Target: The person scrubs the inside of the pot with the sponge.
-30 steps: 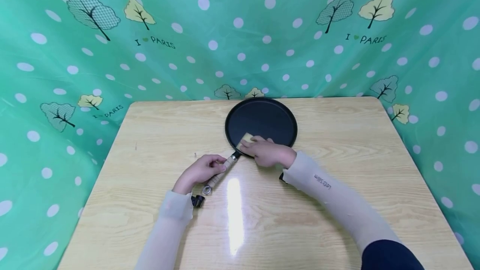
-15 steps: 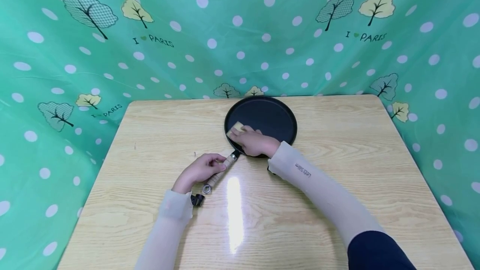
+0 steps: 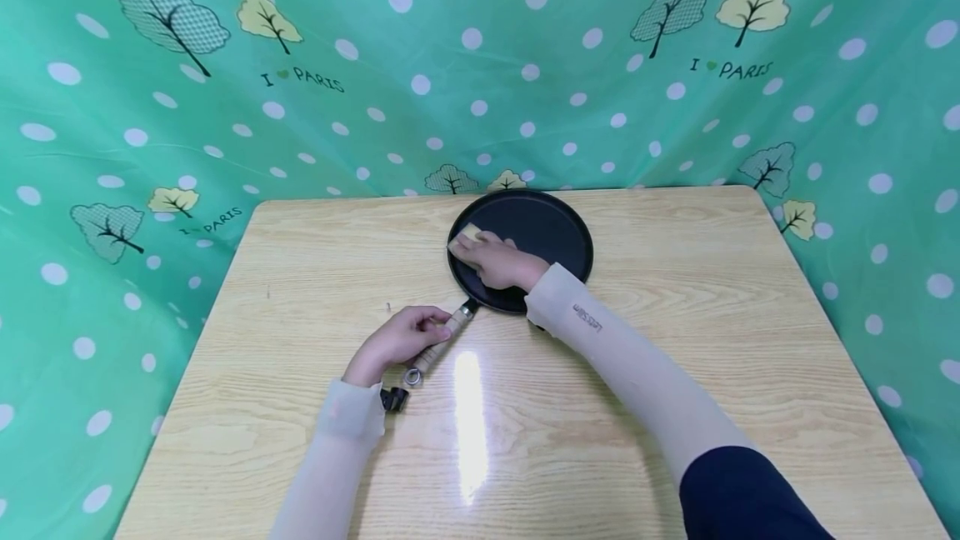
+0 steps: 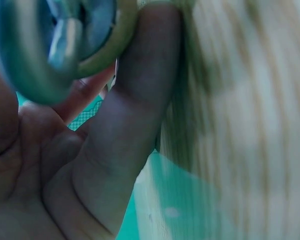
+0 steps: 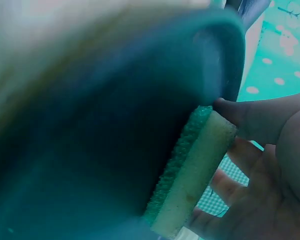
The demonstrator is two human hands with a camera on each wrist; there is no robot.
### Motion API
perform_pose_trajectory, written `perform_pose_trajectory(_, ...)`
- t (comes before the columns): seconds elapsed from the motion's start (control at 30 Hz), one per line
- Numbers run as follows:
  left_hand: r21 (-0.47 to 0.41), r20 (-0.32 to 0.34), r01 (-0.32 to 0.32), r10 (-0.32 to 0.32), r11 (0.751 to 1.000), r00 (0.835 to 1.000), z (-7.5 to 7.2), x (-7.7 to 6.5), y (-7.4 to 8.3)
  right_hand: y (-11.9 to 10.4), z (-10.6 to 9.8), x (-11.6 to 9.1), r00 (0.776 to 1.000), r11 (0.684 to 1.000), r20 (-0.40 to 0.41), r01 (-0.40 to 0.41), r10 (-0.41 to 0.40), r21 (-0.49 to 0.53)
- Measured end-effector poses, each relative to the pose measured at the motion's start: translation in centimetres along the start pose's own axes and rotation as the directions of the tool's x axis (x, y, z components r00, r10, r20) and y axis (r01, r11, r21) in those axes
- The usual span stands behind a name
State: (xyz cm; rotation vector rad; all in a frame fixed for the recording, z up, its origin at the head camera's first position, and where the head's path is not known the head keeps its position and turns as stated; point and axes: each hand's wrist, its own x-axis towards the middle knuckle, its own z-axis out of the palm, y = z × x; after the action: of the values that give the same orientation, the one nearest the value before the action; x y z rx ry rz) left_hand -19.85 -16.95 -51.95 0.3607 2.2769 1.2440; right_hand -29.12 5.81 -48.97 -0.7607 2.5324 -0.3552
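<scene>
A round black frying pan lies flat near the table's back edge, its wood-look handle pointing toward the front left. My left hand grips that handle around its middle; the metal hanging ring at its end looms in the left wrist view. On the left part of the pan, my right hand holds a scrubbing sponge between thumb and fingers. The sponge is pale yellow with a green scouring layer, and that green side faces the pan's inner surface.
The light wooden table extends around the pan, with a bright light reflection in front. A green dotted curtain with printed trees hangs close behind the pan. A small black device is at the left wrist.
My right hand has slid the sponge from near the handle joint up along the pan's left side, away from me. The left hand keeps its grip on the handle.
</scene>
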Motion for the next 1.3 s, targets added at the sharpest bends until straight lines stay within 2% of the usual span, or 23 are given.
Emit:
perform_pose_trajectory(0.13, -0.006, 0.001, 0.0, 0.0, 1.0, 1.0, 0.0, 0.0, 0.0, 0.3, -0.1, 0.5, 1.0, 1.0, -0.023, -0.018, 0.018, 0.018)
perform_pose_trajectory(0.33, -0.006, 0.0, -0.003, 0.003, 1.0, 1.0, 0.1, 0.0, 0.0, 0.7, -0.4, 1.1, 0.998, 0.999, -0.04, -0.043, 0.042, -0.008)
perform_pose_trajectory(0.6, 0.0, -0.004, 0.008, -0.008, 1.0, 1.0, -0.1, -0.1, 0.0, 0.9, -1.2, 1.9, 0.997, 0.996, -0.014, -0.077, 0.077, -0.039)
perform_pose_trajectory(0.9, 0.007, 0.001, -0.008, 0.008, 1.0, 1.0, 0.1, -0.2, 0.0, 1.9, -1.8, 2.4, 0.994, 0.994, -0.022, -0.11, 0.11, -0.012)
perform_pose_trajectory(1.1, 0.012, -0.002, -0.003, 0.003, 1.0, 1.0, 0.0, -0.1, 0.0, 3.1, -2.5, 2.6, 0.988, 0.988, -0.046, -0.149, 0.15, 0.026)
perform_pose_trajectory(1.3, 0.015, -0.007, 0.009, -0.009, 1.0, 1.0, 0.0, -0.1, 0.1, 3.9, -2.6, 2.7, 0.988, 0.988, -0.034, -0.151, 0.153, 0.034)
